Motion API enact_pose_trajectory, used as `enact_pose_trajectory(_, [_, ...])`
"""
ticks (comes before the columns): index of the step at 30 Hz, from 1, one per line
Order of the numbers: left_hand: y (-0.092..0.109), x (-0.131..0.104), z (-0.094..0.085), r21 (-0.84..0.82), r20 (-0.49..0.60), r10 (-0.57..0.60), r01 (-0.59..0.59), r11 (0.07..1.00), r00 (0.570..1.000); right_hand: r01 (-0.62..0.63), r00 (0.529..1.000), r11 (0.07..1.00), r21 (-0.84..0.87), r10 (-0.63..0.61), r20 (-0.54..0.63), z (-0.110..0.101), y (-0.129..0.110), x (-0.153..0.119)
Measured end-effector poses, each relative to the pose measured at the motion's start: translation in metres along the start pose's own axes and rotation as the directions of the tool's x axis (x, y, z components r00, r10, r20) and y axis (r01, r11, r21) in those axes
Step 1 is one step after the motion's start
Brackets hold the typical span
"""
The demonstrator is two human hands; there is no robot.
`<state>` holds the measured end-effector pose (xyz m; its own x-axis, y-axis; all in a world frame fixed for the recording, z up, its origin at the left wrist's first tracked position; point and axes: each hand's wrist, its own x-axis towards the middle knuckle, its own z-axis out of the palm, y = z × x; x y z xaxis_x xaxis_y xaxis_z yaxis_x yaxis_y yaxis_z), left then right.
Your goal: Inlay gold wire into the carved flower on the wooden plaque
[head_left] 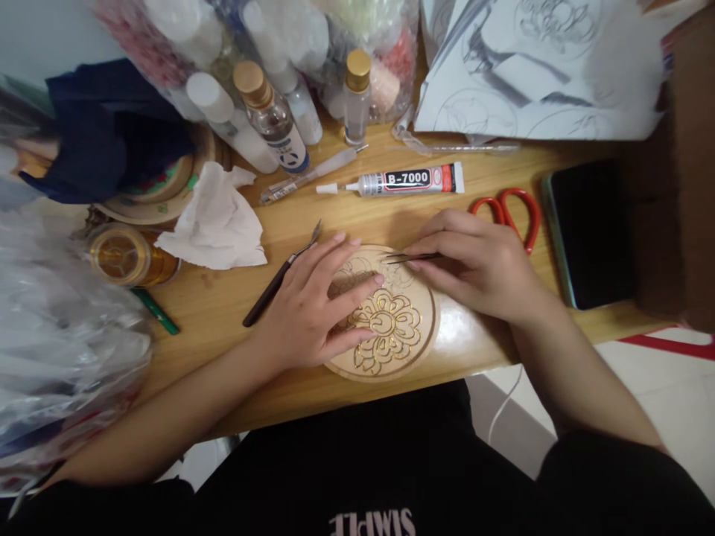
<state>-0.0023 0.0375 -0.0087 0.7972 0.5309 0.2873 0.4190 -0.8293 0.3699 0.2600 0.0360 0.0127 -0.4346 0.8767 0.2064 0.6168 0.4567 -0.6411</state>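
Note:
A round wooden disc (430, 316) lies near the table's front edge, with a gold-outlined flower on its lower part and fine drawn lines on its upper part. My left hand (321, 305) rests on the disc's left side, fingers spread, holding nothing that shows. Pinched in my right hand (474, 260) are thin dark tweezers (410, 258), their tips pointing left over the drawn lines at the top of the disc. A dark-handled tool with a small metal blade (271, 290) lies just left of my left hand.
Behind the disc lies a B-7000 glue tube (410, 180), with bottles (273, 123) farther back. Red-handled scissors (519, 212) and a phone (586, 234) are at the right. Crumpled tissue (220, 219), a gold thread spool (120, 254) and plastic bags (61, 335) sit left.

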Motion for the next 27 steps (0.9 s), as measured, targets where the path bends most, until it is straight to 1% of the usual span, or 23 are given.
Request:
enact_pose_trajectory(4, [0.0,0.0,0.0,-0.014,-0.001,-0.006,0.006,1.0,1.0,-0.071,0.997,0.994,0.078,0.074,-0.036,-0.002,-0.001,0.0])
enact_pose_trajectory(7, [0.0,0.001,0.0,-0.031,-0.009,-0.01,0.01,0.999,1.0,-0.151,0.985,0.973,0.176,0.162,-0.052,-0.003,-0.003,-0.001])
enact_pose_trajectory(9, [0.0,0.001,0.0,-0.041,-0.007,-0.022,0.021,0.999,1.0,-0.222,0.971,0.943,0.246,0.236,-0.029,-0.002,-0.004,-0.002])
enact_pose_trajectory(11, [0.001,0.0,0.0,-0.049,-0.006,-0.03,0.029,0.998,1.0,-0.265,0.962,0.925,0.271,0.272,0.014,0.0,-0.008,-0.004])
enact_pose_trajectory(13, [0.001,0.0,0.001,-0.055,-0.011,-0.031,0.03,0.998,0.999,-0.256,0.967,0.937,0.239,0.249,0.061,0.003,-0.012,-0.004])
enact_pose_trajectory(15, [0.0,-0.001,0.001,-0.059,-0.015,-0.023,0.023,0.998,1.0,-0.207,0.977,0.962,0.175,0.194,0.09,0.007,-0.016,-0.003])
enact_pose_trajectory(18, [-0.001,-0.002,0.002,-0.057,-0.024,-0.003,0.002,0.998,1.0,-0.156,0.985,0.983,0.098,0.148,0.084,0.011,-0.02,-0.001])
enact_pose_trajectory(27, [0.001,0.0,0.001,-0.053,-0.028,-0.008,0.006,0.999,1.0,-0.18,0.982,0.976,0.122,0.172,0.075,0.018,-0.022,0.0])
